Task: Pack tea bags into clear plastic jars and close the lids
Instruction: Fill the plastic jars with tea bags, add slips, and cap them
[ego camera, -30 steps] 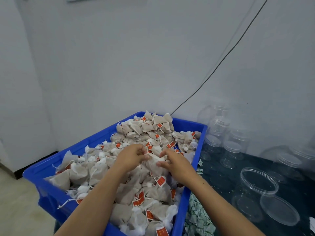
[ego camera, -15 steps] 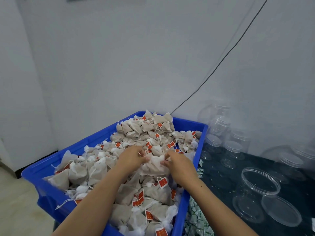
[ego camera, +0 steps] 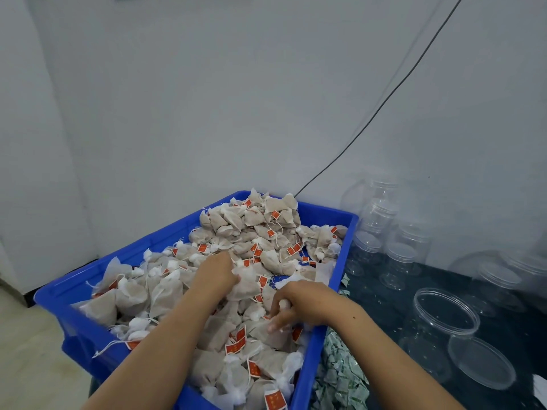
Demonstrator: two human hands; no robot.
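Tea bags (ego camera: 236,232) fill a blue crate (ego camera: 322,344) at the tabletop's (ego camera: 384,294) left edge. Left hand (ego camera: 217,272) grips a bunch of bags; right hand (ego camera: 299,303) pinches one bag's white knot. An open clear jar (ego camera: 441,321) and its lid (ego camera: 481,362) lie near the right edge.

Pale grey walls (ego camera: 266,99) are meeting at a left corner; a thin dark cable (ego camera: 384,102) is slanting down; beige floor (ego camera: 26,365) is showing lower left.
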